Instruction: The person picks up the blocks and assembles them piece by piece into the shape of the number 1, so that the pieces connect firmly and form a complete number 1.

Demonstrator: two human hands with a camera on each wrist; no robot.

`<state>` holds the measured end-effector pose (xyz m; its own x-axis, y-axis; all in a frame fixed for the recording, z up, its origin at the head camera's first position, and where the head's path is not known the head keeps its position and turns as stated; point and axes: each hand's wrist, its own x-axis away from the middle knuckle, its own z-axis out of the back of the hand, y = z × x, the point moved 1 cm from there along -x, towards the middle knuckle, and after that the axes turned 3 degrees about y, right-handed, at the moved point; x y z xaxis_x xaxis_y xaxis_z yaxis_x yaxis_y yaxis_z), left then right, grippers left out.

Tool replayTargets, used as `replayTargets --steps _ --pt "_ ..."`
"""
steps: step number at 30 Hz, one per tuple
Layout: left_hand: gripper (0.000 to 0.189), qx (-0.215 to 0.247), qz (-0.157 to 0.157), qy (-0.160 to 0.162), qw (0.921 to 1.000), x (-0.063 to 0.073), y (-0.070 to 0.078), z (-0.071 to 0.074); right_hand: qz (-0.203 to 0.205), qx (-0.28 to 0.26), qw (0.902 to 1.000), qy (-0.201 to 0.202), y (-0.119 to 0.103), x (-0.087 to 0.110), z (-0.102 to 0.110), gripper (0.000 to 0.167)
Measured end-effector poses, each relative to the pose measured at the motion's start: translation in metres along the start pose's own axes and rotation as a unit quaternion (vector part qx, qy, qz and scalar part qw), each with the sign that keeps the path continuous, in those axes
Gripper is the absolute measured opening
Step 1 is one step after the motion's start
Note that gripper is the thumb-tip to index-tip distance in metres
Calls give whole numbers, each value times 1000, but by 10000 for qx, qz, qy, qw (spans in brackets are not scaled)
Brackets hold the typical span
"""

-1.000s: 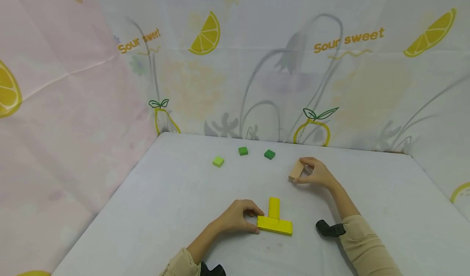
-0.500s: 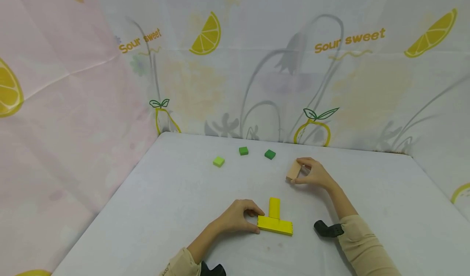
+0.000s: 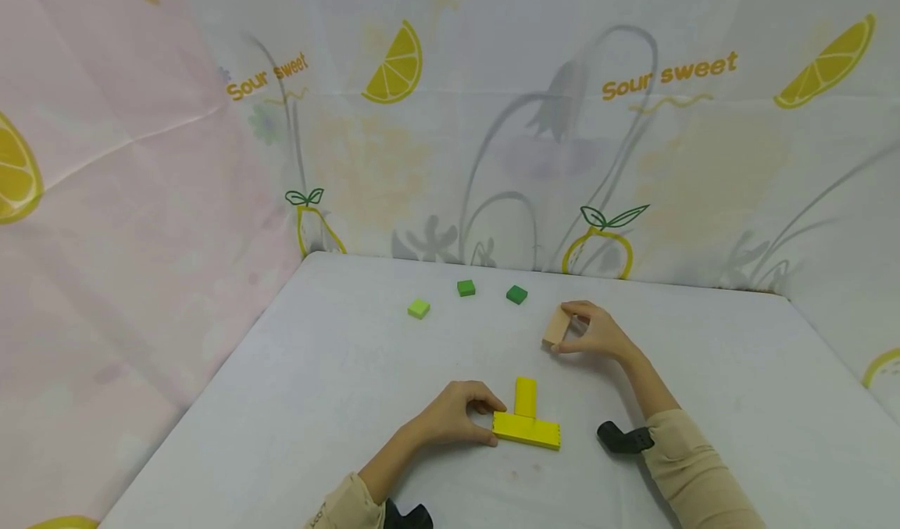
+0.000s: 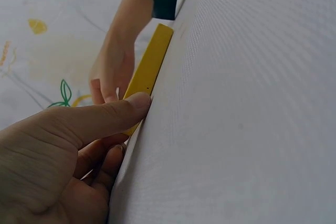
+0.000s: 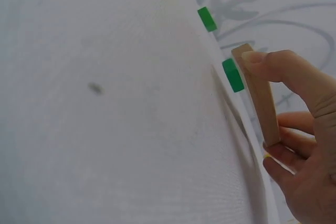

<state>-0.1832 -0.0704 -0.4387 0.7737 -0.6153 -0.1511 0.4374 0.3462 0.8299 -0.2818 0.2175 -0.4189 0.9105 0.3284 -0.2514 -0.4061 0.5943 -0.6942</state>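
Two yellow blocks form a T on the table: a crosswise yellow block (image 3: 526, 430) in front and a second yellow block (image 3: 525, 397) reaching away from its middle. My left hand (image 3: 455, 413) pinches the left end of the crosswise one between thumb and fingers; the left wrist view shows the thumb on its near side. Farther back and to the right, my right hand (image 3: 594, 330) grips a plain wooden block (image 3: 557, 327) by its two ends. In the right wrist view the thumb presses one end of the wooden block (image 5: 258, 98), the fingers the other.
Three small green blocks lie toward the back of the white table (image 3: 316, 373): a light green one (image 3: 418, 309), a mid-green one (image 3: 466, 287) and a dark green one (image 3: 516, 294). A patterned cloth (image 3: 450, 138) hangs behind the table.
My right hand has moved slightly to the left with the wooden block. My left hand and the yellow blocks have stayed in place.
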Motion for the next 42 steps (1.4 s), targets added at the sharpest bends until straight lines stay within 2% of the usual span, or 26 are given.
replayTargets --steps 7,25,42 --pt "37 -15 -39 8 10000 -1 -1 0 -45 6 10000 -82 -1 -1 -3 77" --pt "36 19 69 -10 10000 0 0 -1 234 -6 9996 -139 -9 -2 -8 76" --pt "36 49 83 -1 10000 1 2 0 272 82 9993 -245 -12 -5 -14 76"
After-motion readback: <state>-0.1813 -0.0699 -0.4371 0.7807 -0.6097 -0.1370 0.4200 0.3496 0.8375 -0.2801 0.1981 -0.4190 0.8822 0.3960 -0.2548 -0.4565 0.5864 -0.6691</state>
